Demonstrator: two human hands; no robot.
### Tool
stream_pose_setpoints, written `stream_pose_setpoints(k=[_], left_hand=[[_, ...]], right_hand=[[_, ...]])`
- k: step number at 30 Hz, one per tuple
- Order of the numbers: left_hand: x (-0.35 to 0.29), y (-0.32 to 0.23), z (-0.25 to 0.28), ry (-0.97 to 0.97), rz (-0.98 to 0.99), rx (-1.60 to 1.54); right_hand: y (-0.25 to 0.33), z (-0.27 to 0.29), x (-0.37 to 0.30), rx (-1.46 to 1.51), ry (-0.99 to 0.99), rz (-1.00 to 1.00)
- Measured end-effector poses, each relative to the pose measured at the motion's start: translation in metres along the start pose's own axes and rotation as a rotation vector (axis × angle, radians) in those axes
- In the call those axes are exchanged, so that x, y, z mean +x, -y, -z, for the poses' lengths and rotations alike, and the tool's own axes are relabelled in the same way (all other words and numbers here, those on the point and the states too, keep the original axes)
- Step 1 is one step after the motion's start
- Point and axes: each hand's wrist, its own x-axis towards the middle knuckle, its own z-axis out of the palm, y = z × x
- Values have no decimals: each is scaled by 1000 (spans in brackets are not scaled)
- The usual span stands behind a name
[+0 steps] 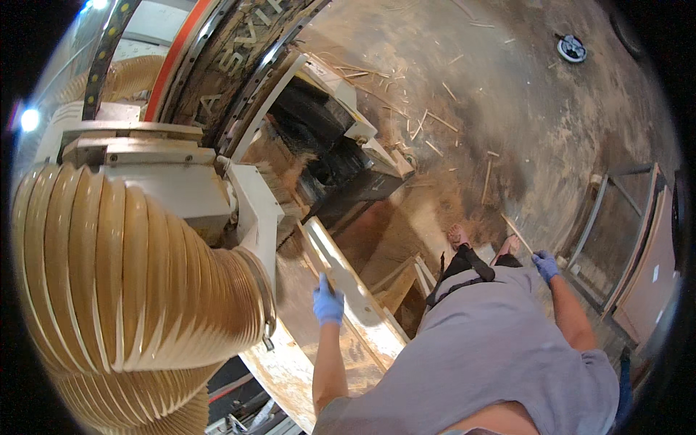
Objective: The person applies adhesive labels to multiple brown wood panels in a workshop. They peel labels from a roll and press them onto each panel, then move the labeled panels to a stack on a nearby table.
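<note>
My left hand, in a blue glove, is over the dusty machine bed, beside a long pale rail. Its fingers are curled, with one pointing forward. A small brownish edge shows by the fingertips; what it belongs to, I cannot make out. On the right, my right hand, also gloved in blue, is closed on one end of a thin wooden strip. The strip slants away over the floor near my feet.
A thick ribbed hose joins the machine's white housing on the left. Wood offcuts litter the dusty floor. A metal-framed cart stands at right. A dark chute juts from the machine.
</note>
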Motion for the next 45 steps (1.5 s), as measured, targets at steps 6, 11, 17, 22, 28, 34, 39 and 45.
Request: stream_pose_setpoints(k=[6,11,17,22,28,34,39,45], left_hand=[[-160,8,2,172,190,-198],[-177,-9,-42,-154,-44,-296],[-155,-45,-44,-389,5,-693],[-73,-79,-13,-451,-21,-532],[61,-87,-5,-513,-95,-326],[49,-103,-15,-225,250,-1118],[-53,-87,-39,-244,165,-1026],[-172,-105,-39,-81,271,-1102]], right_hand=[[6,19,20,-14,34,83],[12,36,39,-4,115,49],[11,52,51,57,72,81],[1,49,41,105,92,4],[-21,39,26,228,142,-52],[-48,41,13,381,-36,-38],[-103,50,24,169,-9,66],[-83,86,31,215,28,-32]])
